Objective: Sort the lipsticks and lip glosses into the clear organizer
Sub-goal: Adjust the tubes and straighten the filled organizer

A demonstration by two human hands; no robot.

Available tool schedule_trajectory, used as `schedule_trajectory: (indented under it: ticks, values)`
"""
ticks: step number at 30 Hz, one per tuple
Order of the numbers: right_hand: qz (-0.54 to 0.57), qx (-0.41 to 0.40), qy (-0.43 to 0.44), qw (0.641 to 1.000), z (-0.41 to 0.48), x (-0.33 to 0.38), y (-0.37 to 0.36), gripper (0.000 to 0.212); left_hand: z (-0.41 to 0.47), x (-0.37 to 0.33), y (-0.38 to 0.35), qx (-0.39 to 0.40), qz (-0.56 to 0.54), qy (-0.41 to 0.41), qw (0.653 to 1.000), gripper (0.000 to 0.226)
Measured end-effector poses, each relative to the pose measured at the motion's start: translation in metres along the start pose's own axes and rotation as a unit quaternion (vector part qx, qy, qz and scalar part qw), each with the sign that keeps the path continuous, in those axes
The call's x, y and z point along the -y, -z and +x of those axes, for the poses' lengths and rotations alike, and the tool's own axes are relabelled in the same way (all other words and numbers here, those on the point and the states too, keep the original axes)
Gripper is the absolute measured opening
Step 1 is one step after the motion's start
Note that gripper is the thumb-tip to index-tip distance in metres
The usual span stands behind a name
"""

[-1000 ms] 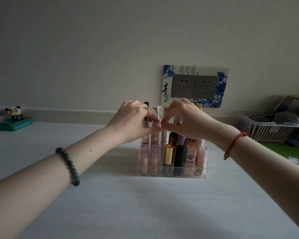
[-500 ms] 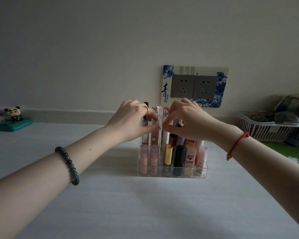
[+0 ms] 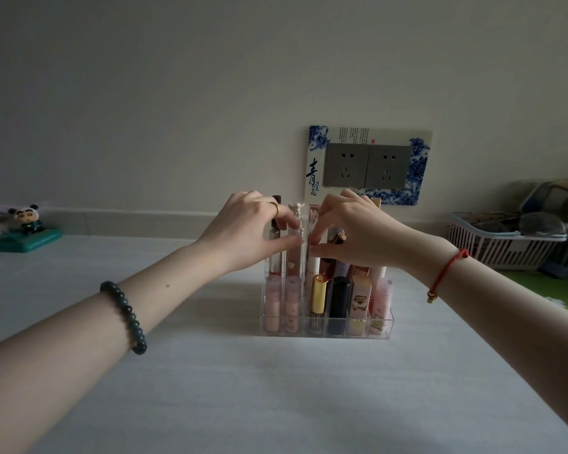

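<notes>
Pale desk (image 3: 276, 388), clear organizer (image 3: 389, 322), far row: your left hand (image 3: 243, 231) pinches the figurine-capped gloss (image 3: 296, 208), and your right hand (image 3: 358, 231) pinches the neighbouring tube (image 3: 313, 215), fingers curled. Press each straight down.

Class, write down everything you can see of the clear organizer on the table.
The clear organizer looks like transparent acrylic: a low rectangular tray divided into slots, rows stepping higher toward the back. It stands level on the pale table. Six upright tubes fill its front row; taller ones crowd behind. The left hand pinches a winged-top tube at the back; the right hand pinches the tall pink tube beside it.
</notes>
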State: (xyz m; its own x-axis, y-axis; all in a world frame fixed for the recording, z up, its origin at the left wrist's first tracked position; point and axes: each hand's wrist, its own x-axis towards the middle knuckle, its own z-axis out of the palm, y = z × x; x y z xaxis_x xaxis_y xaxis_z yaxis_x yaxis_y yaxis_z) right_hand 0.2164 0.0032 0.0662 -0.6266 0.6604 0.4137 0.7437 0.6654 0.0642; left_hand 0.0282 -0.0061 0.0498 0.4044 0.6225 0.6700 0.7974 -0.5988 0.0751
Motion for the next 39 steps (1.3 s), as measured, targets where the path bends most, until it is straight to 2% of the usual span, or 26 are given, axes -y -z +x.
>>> schedule_trajectory:
  ticks: [5, 9, 11, 13, 18, 25, 39]
  values:
    - [0.019, -0.001, -0.006, 1.0, -0.001, -0.003, 0.003, 0.018, -0.002, 0.002, 0.001, -0.009, -0.03, 0.01, 0.999, 0.021]
    - [0.038, -0.032, -0.024, 0.998, -0.002, -0.012, 0.017, 0.027, -0.004, 0.006, 0.003, -0.026, -0.076, 0.037, 0.996, 0.017]
    - [0.043, -0.045, -0.031, 0.998, -0.003, -0.019, 0.026, 0.019, -0.006, 0.009, 0.004, -0.044, -0.09, 0.05, 0.994, 0.015]
    - [0.037, -0.033, -0.026, 0.998, -0.005, -0.025, 0.032, 0.013, -0.008, 0.012, 0.004, -0.061, -0.102, 0.063, 0.991, 0.014]
    - [0.028, 0.028, -0.022, 0.999, -0.015, -0.032, 0.026, 0.025, -0.015, 0.021, -0.001, -0.068, -0.131, 0.106, 0.983, 0.017]
    - [0.027, 0.008, -0.015, 0.999, -0.015, -0.03, 0.015, 0.023, -0.027, 0.026, -0.016, -0.068, -0.175, 0.155, 0.97, 0.027]
    - [0.001, 0.006, -0.021, 1.0, 0.011, -0.021, 0.012, 0.019, -0.035, 0.028, -0.024, -0.077, -0.223, 0.176, 0.956, 0.021]
